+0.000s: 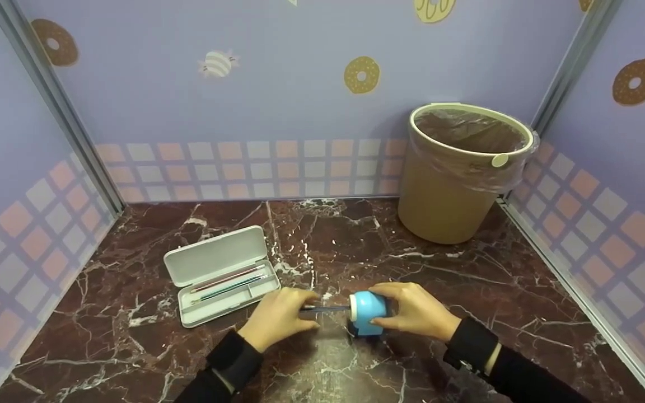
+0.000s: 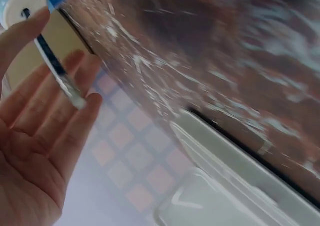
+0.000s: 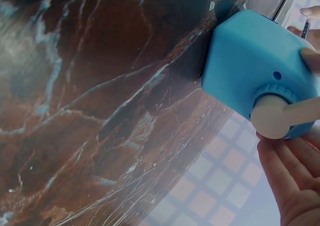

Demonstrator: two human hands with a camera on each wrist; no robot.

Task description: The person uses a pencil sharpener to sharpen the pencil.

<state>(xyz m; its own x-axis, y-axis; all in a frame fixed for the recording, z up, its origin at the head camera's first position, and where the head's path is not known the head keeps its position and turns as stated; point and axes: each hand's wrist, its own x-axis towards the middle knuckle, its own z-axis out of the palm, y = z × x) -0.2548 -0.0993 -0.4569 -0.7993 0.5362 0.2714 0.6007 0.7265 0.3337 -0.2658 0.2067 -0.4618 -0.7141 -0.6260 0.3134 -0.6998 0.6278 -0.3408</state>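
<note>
A blue hand-crank pencil sharpener [image 1: 369, 314] stands on the marble-patterned table. My right hand [image 1: 415, 310] grips its sides with thumb and fingers, beside the cream crank [image 3: 272, 117]. A dark pencil [image 1: 328, 308] sticks out sideways from the sharpener's round cream front [image 2: 20, 4]. Around the pencil's free end is my left hand [image 1: 280, 313], thumb and fingers spread apart. In the left wrist view its fingers lie straight behind the pencil's pale eraser end, without closing on it.
Left of the hands lies an open white pencil case [image 1: 216, 257] holding a red pencil [image 1: 227, 278] and a teal pencil [image 1: 230, 288]. A tan trash bin [image 1: 440, 196] with a clear liner stands at the back right. Patterned walls enclose the table at back and sides.
</note>
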